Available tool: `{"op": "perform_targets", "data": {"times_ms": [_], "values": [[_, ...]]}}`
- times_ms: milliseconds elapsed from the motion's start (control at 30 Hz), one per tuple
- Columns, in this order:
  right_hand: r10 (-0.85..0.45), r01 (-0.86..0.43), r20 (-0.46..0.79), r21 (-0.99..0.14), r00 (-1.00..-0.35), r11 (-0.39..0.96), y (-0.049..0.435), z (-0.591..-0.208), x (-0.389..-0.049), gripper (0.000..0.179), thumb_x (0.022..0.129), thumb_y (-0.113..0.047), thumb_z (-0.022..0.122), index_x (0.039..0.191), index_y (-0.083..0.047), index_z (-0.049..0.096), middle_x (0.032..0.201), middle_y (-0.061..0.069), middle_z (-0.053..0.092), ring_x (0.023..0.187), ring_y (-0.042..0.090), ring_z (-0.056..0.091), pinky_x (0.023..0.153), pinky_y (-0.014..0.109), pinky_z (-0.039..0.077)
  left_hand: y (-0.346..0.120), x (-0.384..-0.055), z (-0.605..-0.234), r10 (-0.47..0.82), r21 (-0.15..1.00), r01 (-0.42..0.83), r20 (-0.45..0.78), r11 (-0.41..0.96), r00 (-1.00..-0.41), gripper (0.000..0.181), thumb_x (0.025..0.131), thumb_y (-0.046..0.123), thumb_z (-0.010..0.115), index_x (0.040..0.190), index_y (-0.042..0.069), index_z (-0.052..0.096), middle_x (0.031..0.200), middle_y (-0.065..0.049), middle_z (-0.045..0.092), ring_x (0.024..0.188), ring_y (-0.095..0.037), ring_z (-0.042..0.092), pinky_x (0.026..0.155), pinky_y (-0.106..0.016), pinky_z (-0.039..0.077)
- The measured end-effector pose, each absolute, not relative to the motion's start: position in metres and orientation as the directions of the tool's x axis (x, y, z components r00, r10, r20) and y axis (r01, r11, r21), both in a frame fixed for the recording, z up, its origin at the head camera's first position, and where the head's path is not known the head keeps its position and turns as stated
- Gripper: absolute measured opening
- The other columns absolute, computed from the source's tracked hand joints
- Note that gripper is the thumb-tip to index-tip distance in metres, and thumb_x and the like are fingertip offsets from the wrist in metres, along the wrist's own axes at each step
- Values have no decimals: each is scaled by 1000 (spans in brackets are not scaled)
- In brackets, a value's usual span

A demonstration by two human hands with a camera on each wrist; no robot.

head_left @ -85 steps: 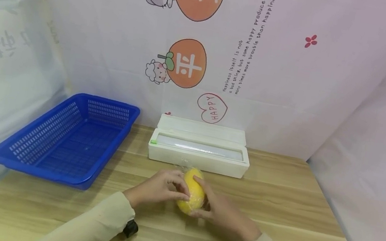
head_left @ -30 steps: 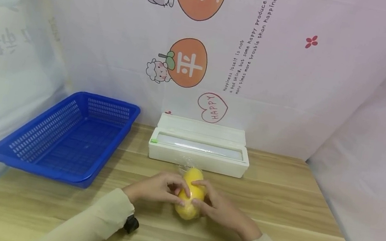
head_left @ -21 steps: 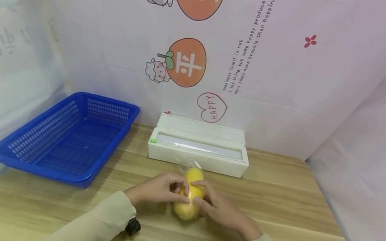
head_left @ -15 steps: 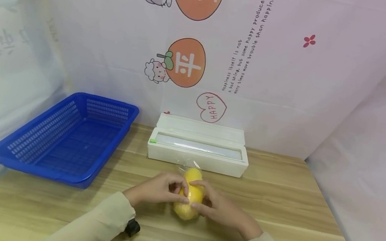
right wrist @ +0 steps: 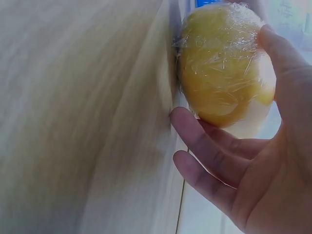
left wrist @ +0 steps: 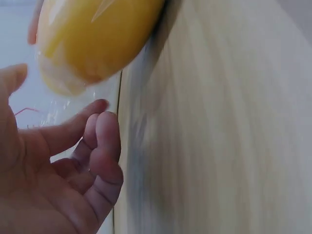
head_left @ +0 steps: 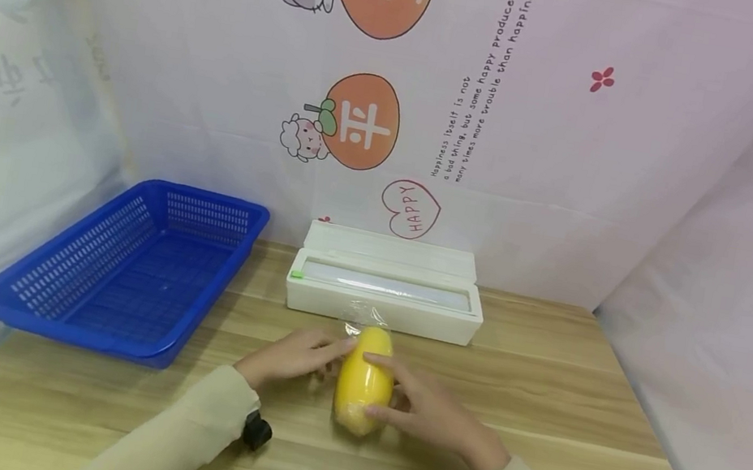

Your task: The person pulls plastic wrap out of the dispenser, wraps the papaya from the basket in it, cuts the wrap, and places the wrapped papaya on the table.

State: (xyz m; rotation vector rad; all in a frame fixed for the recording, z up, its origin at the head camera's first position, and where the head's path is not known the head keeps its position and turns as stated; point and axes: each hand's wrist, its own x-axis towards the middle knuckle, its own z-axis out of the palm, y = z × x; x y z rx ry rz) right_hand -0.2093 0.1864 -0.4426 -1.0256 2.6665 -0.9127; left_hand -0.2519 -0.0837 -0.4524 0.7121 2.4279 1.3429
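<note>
A long, yellow, mango-shaped fruit (head_left: 363, 385) wrapped in clear cling film lies in front of the white box, its long side pointing away from me. My right hand (head_left: 439, 418) holds it from the right, thumb at the near end and forefinger over the far part. Crinkled film (right wrist: 224, 58) covers the fruit in the right wrist view. A loose flap of film (head_left: 364, 315) sticks out past the far end. On the left, my left hand (head_left: 294, 357) has its fingers loosely bent, forefinger tip close to the far end. The left wrist view shows that palm (left wrist: 44, 190) holding nothing.
A white cling film box (head_left: 383, 310) with its lid raised stands behind the fruit, a film roll inside and a green tab at its left. To the left sits a blue perforated basket (head_left: 185, 320). Printed white sheets (head_left: 542, 171) enclose the wooden table (head_left: 544, 393).
My left hand, earlier pinching at the film on top of the fruit, has let go and drawn off to the left. The right hand keeps its hold, and more of the fruit shows.
</note>
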Motion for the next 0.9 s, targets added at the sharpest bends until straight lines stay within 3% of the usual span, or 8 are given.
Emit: {"op": "perform_targets", "data": {"times_ms": [167, 333, 433, 500, 600, 767, 900], "values": [[-652, -571, 88, -580, -753, 581, 186, -442, -209, 75, 90, -62, 62, 154, -39, 32, 121, -4, 61, 95, 10, 60, 84, 36, 53, -73, -257, -453, 606, 902, 204, -76, 380, -792, 59, 106, 58, 29, 93, 15, 68, 77, -6, 62, 66, -20, 54, 61, -32, 46], [-657, -568, 83, -593, -749, 571, 186, -441, -208, 74, 90, -62, 63, 154, -38, 33, 122, -4, 61, 96, 10, 61, 85, 37, 53, -65, -269, -460, 637, 916, 157, -125, 368, -761, 66, 103, 64, 24, 89, 15, 66, 67, -3, 53, 58, -17, 44, 54, -27, 37], [-658, -562, 80, -601, -749, 568, 186, -441, -208, 74, 90, -62, 63, 154, -39, 33, 119, -6, 60, 94, 11, 60, 83, 35, 53, -62, -275, -460, 663, 921, 134, -156, 365, -732, 67, 102, 67, 26, 99, 15, 69, 75, -5, 61, 65, -18, 53, 63, -31, 45], [-660, -565, 83, -604, -746, 562, 186, -442, -208, 73, 90, -61, 63, 153, -39, 33, 119, -6, 60, 93, 11, 61, 83, 34, 53, -60, -278, -459, 671, 913, 138, -174, 384, -721, 68, 101, 69, 28, 110, 15, 69, 90, -4, 66, 82, -18, 59, 80, -37, 49], [-668, -569, 88, -613, -739, 549, 187, -443, -208, 73, 91, -59, 64, 153, -39, 34, 126, -4, 60, 94, 10, 61, 83, 33, 53, -57, -282, -459, 659, 898, 132, -202, 420, -724, 71, 97, 72, 34, 122, 13, 65, 110, -5, 66, 104, -19, 60, 99, -44, 45], [-673, -560, 81, -632, -735, 535, 188, -442, -208, 72, 91, -58, 64, 153, -39, 34, 130, -2, 58, 95, 11, 62, 83, 34, 54, -52, -289, -460, 677, 913, 139, -175, 383, -715, 59, 97, 66, 47, 116, 13, 64, 103, -8, 67, 99, -22, 62, 95, -42, 48], [-677, -555, 70, -637, -733, 535, 189, -441, -209, 71, 91, -59, 63, 153, -40, 33, 137, -2, 54, 101, 12, 62, 87, 36, 53, -50, -284, -454, 659, 921, 102, -188, 376, -728, 55, 98, 59, 51, 128, 12, 57, 106, -5, 66, 100, -20, 61, 95, -40, 47]]}}
